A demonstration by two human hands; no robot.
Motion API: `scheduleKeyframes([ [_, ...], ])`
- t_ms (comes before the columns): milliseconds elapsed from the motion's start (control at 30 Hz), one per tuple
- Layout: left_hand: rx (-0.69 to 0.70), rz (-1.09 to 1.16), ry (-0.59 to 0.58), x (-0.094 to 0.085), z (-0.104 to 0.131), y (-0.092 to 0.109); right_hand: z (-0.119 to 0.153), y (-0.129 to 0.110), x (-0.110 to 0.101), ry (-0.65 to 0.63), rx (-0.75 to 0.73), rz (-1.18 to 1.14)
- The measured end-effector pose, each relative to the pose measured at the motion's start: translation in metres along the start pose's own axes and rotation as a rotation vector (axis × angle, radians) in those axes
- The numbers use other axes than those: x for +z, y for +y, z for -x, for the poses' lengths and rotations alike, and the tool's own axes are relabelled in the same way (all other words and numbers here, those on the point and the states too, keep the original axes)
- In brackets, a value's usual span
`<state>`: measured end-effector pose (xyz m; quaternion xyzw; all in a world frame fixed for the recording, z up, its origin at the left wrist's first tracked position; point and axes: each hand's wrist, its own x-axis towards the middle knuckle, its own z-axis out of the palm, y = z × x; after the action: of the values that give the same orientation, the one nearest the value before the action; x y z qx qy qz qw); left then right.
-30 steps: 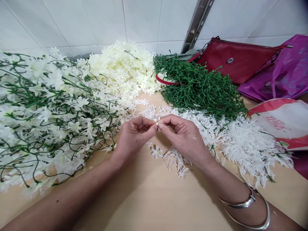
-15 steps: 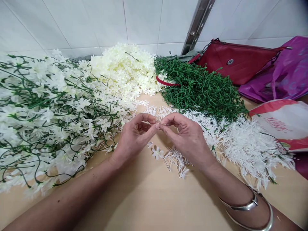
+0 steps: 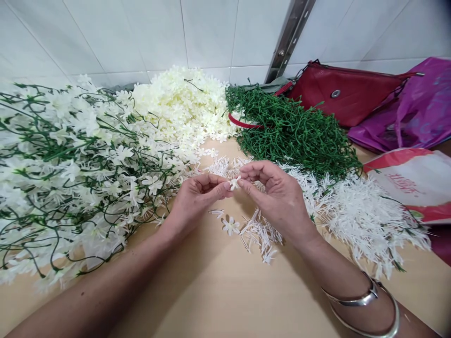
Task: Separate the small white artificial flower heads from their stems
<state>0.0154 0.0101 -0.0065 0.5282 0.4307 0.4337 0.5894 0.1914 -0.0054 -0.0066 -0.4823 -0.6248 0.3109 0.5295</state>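
Observation:
Between my hands is a small white artificial flower (image 3: pixel 234 182), its petals spread. My left hand (image 3: pixel 195 199) pinches its left side with thumb and index finger. From the other side, the thumb and fingertips of my right hand (image 3: pixel 280 199) close on the flower; whether they also hold a thin piece I cannot make out. A loose white flower head (image 3: pixel 230 226) lies on the table just below. Beside it, under my right hand, are scattered thin white stamen pieces (image 3: pixel 259 234).
White flowers on green stems (image 3: pixel 70 164) heap up at left. Behind are cream flower heads (image 3: pixel 183 101) and green stems (image 3: pixel 289 126). White stamens (image 3: pixel 369 216) pile at right, near a red bag (image 3: pixel 348 89), purple bag (image 3: pixel 423 103) and white-red packet (image 3: pixel 405 180). A tiled wall (image 3: pixel 211 33) stands behind.
The flower now shows between my fingertips, where it was hidden before. My hands have drawn slightly apart, the right fingers lifting a little.

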Motion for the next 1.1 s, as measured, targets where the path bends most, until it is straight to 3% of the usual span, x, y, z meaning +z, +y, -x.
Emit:
scheduleKeyframes([
  [133,0.004,0.012,0.068,0.001,0.001,0.000,0.003,-0.010,0.001,0.031,-0.216,0.242],
  [233,0.013,0.025,0.057,0.002,0.003,0.001,0.004,-0.013,0.003,0.004,-0.318,0.341],
  [533,0.015,0.076,-0.012,0.001,0.004,0.000,0.004,-0.006,0.004,-0.040,-0.287,0.298],
  [1100,0.042,0.019,0.024,0.002,0.005,0.002,0.006,-0.007,0.007,-0.053,-0.255,0.224],
])
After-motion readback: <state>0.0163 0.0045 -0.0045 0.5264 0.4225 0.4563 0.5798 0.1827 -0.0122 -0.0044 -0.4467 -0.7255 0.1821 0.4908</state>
